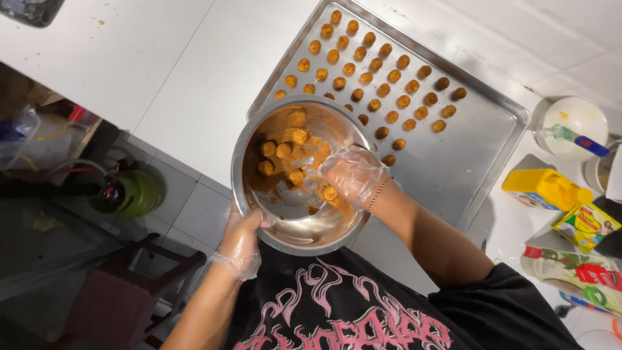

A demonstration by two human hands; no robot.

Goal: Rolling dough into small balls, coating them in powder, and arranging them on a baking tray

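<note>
Over on the left, down on the tiled floor, there's a green gas bottle (136, 192) and a dark red stool (123, 291). Then the person's left hand (241, 245), in a thin clear glove, has its fingers clamped on the near rim of a steel bowl (295, 223), thumb hooked over the edge. The bowl is tipped up a bit toward them, over the edge of the white tabletop (194, 78), and it's dusted inside with orange-brown crumbs. A handful of coated balls (283, 151) sits in the upper left part of the bowl.

The right hand (352, 174), gloved too, reaches down into the bowl from the right side. Its fingers are curled together around one ball (330, 192) near the right wall, well apart from the other balls in there.

Just behind the bowl is a big metal tray (466, 155), with rows of finished balls (382, 71) along its far left half. Further right: a white cup (576, 116), a yellow bottle (541, 188) and some packets (583, 272).
</note>
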